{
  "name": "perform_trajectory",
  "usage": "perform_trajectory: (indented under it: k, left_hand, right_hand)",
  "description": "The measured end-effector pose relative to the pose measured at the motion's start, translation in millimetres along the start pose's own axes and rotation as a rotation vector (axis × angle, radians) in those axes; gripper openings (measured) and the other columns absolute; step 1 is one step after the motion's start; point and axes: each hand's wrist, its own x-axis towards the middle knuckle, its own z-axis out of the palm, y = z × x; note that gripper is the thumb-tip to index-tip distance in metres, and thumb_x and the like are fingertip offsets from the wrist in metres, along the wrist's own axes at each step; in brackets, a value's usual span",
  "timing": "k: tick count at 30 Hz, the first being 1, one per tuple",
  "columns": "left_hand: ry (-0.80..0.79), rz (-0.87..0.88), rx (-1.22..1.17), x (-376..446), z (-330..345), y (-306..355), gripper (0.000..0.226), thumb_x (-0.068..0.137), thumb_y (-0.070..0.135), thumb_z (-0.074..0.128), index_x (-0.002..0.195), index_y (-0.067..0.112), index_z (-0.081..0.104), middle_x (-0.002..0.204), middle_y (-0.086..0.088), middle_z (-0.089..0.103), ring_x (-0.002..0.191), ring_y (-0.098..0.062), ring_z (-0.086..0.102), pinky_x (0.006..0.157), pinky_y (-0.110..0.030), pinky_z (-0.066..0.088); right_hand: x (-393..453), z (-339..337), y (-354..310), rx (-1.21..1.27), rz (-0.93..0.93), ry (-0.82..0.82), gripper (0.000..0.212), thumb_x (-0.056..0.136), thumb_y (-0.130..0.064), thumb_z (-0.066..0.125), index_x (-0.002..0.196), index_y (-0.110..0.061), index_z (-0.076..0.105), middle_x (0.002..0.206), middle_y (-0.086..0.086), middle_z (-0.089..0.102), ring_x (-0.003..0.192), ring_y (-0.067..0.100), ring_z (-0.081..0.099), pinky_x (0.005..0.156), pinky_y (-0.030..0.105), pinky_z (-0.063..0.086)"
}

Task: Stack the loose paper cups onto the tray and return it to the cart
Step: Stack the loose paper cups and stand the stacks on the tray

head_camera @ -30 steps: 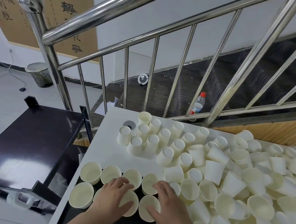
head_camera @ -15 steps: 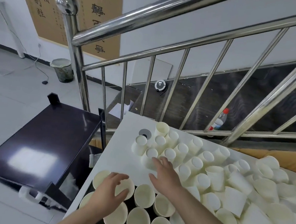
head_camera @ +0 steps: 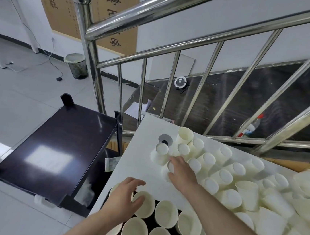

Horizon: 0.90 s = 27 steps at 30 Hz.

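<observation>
Several cream paper cups (head_camera: 165, 213) stand mouth-up on a black tray (head_camera: 151, 224) at the near edge of the white table (head_camera: 137, 174). My left hand (head_camera: 125, 196) rests with spread fingers on the rim of one tray cup. My right hand (head_camera: 182, 172) reaches further onto the table and curls round an upside-down cup (head_camera: 166, 172) at the near-left of the loose group. Many more loose cups (head_camera: 256, 193) lie upside down or tipped across the table's right side. The dark cart (head_camera: 53, 145) stands left of the table.
A steel stair railing (head_camera: 160, 10) runs behind the table, and a plastic bottle (head_camera: 249, 128) stands on the dark stairs beyond it. A round cable hole (head_camera: 165, 139) sits in the tabletop by the far cups. On the tiled floor at the left back is a waste bin (head_camera: 76, 65).
My right hand left the tray cups and reached forward onto an upside-down cup. My left hand stayed over the tray cups. The view tilted up and left.
</observation>
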Motion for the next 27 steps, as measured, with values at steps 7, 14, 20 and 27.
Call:
perform_trajectory:
  k: [7, 14, 20, 27]
  left_hand:
    - [-0.001, 0.015, 0.034, 11.0, 3.5, 13.0, 0.046, 0.085, 0.033, 0.064, 0.129, 0.032, 0.049, 0.120, 0.020, 0.046, 0.103, 0.004, 0.048, 0.077, 0.000, 0.033]
    - [0.034, 0.071, -0.069, 20.1, 13.8, 32.4, 0.088, 0.074, 0.045, 0.077, 0.144, 0.033, 0.026, 0.133, 0.019, 0.032, 0.116, 0.002, 0.043, 0.083, -0.010, 0.041]
    - [0.030, 0.106, -0.215, 17.9, 16.7, 50.8, 0.081, 0.075, 0.040, 0.077, 0.138, 0.047, 0.026, 0.129, 0.026, 0.038, 0.116, 0.007, 0.045, 0.078, -0.015, 0.049]
    - [0.166, 0.136, -0.072, 12.9, 9.5, 45.3, 0.071, 0.070, 0.035, 0.076, 0.132, 0.029, 0.041, 0.120, 0.019, 0.046, 0.103, -0.002, 0.050, 0.082, -0.023, 0.047]
  right_hand:
    - [-18.2, -9.9, -1.7, 0.170, -0.001, 0.100, 0.048, 0.090, -0.031, 0.056, 0.136, -0.028, 0.041, 0.133, -0.006, 0.043, 0.115, 0.022, 0.049, 0.087, 0.034, 0.047]
    - [-62.1, -30.9, 0.8, 1.098, 0.200, 0.003, 0.018, 0.091, -0.028, 0.063, 0.109, -0.028, 0.060, 0.109, 0.000, 0.062, 0.094, 0.015, 0.061, 0.070, 0.026, 0.054]
    - [-79.9, -27.5, 8.0, 1.429, 0.249, -0.206, 0.021, 0.096, -0.023, 0.052, 0.110, -0.013, 0.064, 0.093, 0.008, 0.067, 0.079, 0.020, 0.066, 0.071, 0.033, 0.053]
    - [-68.8, -18.8, 8.3, 1.068, 0.194, -0.099, 0.024, 0.092, -0.039, 0.059, 0.107, -0.022, 0.066, 0.102, -0.003, 0.068, 0.088, 0.013, 0.065, 0.080, 0.031, 0.052]
